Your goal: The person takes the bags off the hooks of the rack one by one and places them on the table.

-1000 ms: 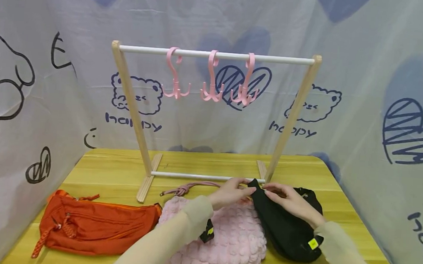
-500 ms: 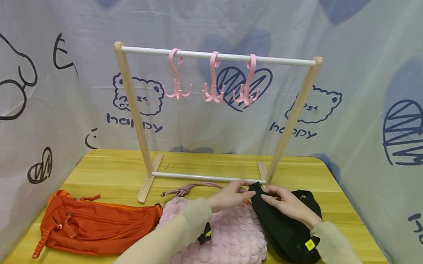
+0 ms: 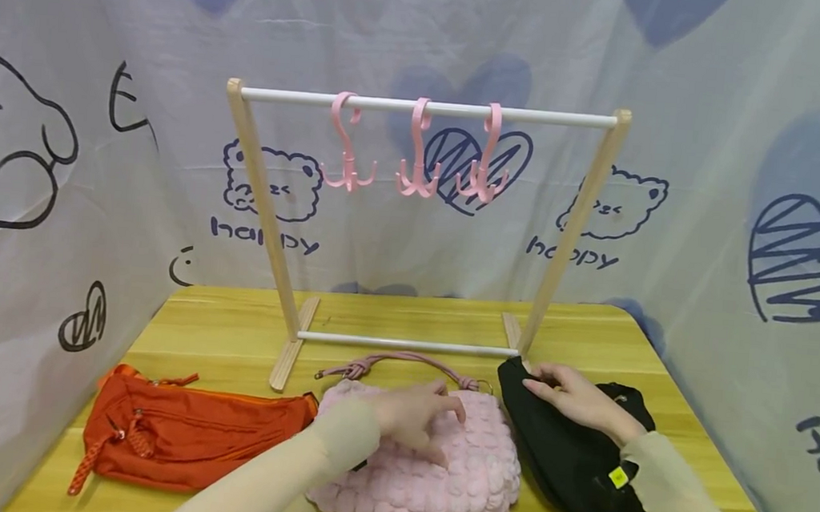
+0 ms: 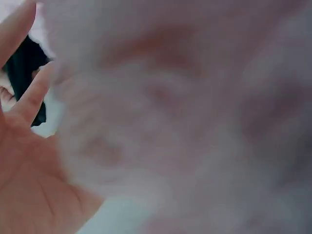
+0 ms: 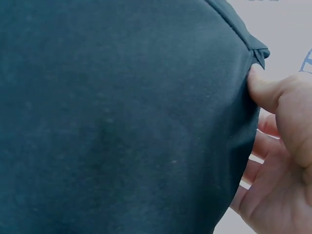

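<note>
In the head view my left hand (image 3: pixel 412 418) is over the pink bubble-textured handbag (image 3: pixel 460 489), its fingers spread and loosely bent. I cannot tell whether they touch the fabric. In the left wrist view the blurred pink fabric fills most of the picture beside the palm. Its knotted pink strap (image 3: pixel 402 357) lies behind the bag. My right hand (image 3: pixel 579 398) pinches the upper edge of a black bag (image 3: pixel 560 461) at the right. From the right wrist view, the thumb presses the black cloth near its corner, with the other fingers behind it.
An orange-red waist bag (image 3: pixel 186 435) with zips and cord pulls lies at the left. Behind the bags stands a wooden rack (image 3: pixel 263 196) with a white top bar (image 3: pixel 551 118). Three pink hooks (image 3: pixel 417 160) hang from that bar. Printed cloth walls (image 3: pixel 730 233) surround the table.
My left hand has left the black bag's top end and moved left and nearer, over the pink handbag. My right hand still grips the black bag, which has shifted slightly right.
</note>
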A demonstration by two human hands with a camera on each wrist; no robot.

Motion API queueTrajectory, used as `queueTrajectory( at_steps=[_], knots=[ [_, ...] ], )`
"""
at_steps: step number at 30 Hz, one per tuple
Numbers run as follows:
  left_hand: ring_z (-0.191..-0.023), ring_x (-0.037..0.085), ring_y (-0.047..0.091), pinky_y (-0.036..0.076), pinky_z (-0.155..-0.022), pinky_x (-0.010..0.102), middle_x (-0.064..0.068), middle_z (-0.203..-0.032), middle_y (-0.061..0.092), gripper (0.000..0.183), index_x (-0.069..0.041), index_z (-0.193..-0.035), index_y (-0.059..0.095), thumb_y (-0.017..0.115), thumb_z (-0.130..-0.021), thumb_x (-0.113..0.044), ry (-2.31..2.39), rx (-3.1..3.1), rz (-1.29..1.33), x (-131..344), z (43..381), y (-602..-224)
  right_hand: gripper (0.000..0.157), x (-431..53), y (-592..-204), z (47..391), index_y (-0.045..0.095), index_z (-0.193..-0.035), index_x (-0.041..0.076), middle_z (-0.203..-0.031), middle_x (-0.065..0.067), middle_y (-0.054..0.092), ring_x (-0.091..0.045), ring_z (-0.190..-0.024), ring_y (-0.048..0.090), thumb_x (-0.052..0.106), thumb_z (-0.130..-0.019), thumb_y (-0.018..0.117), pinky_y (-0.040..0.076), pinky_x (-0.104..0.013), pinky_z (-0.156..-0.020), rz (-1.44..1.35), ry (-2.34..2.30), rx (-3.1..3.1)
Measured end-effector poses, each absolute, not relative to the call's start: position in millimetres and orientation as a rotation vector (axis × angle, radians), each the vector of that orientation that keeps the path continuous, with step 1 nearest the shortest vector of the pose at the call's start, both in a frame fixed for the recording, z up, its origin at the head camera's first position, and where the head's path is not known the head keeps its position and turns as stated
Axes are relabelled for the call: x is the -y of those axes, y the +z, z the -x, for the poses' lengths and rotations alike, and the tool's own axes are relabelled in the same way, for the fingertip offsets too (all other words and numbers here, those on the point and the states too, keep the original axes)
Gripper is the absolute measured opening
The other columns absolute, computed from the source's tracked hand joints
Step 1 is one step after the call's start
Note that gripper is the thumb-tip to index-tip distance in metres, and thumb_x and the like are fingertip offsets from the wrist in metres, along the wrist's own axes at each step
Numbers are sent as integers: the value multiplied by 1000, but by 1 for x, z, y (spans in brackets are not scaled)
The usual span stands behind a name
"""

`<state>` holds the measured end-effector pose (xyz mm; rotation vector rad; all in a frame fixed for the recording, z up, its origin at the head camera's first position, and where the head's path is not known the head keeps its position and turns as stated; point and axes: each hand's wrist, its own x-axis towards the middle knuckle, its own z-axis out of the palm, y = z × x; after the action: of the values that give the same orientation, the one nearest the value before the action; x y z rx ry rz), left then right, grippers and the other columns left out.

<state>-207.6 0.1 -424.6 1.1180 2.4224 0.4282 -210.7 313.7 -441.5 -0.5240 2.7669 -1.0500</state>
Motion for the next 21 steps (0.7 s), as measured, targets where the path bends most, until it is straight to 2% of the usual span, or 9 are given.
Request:
queueTrajectory(
  at_steps=[6, 10, 15, 17, 21],
  knots=[
    [-123, 25, 52, 50, -95, 39, -2, -133, 44, 59, -40, -131, 54, 85, -81, -40, 339, -2360, -1013, 10, 199, -434, 24, -316, -443, 208, 59, -87, 8, -75, 2, 48, -7, -67, 44, 25, -103, 58, 36, -24, -62, 603, -1019, -2749],
    [-132, 33, 50, 50, -99, 43, -2, -133, 45, 60, -41, -133, 53, 84, -81, -41, 330, -2367, -978, 14, 200, -441, 27, -315, -444, 206, 57, -82, 9, -69, 4, 43, -5, -61, 41, 26, -103, 58, 34, -22, -58, 611, -954, -2753],
    [-145, 43, 36, 44, -107, 59, 4, -151, 38, 62, -41, -136, 52, 82, -82, -44, 357, -2379, -902, 20, 203, -446, 31, -313, -445, 204, 55, -75, 11, -63, 7, 40, -4, -55, 38, 25, -102, 59, 33, -21, -56, 635, -789, -2802],
    [-147, 43, 32, 43, -107, 62, 6, -156, 34, 62, -40, -136, 52, 82, -82, -43, 382, -2387, -867, 23, 203, -447, 30, -313, -446, 204, 57, -75, 11, -63, 8, 41, -3, -55, 38, 23, -102, 60, 34, -21, -56, 647, -747, -2810],
    [-138, 34, 39, 46, -103, 58, 4, -153, 36, 61, -39, -135, 52, 82, -83, -43, 400, -2401, -853, 26, 204, -448, 26, -309, -451, 203, 61, -78, 11, -64, 7, 45, -3, -56, 40, 23, -101, 60, 35, -21, -56, 648, -731, -2795]
  ],
)
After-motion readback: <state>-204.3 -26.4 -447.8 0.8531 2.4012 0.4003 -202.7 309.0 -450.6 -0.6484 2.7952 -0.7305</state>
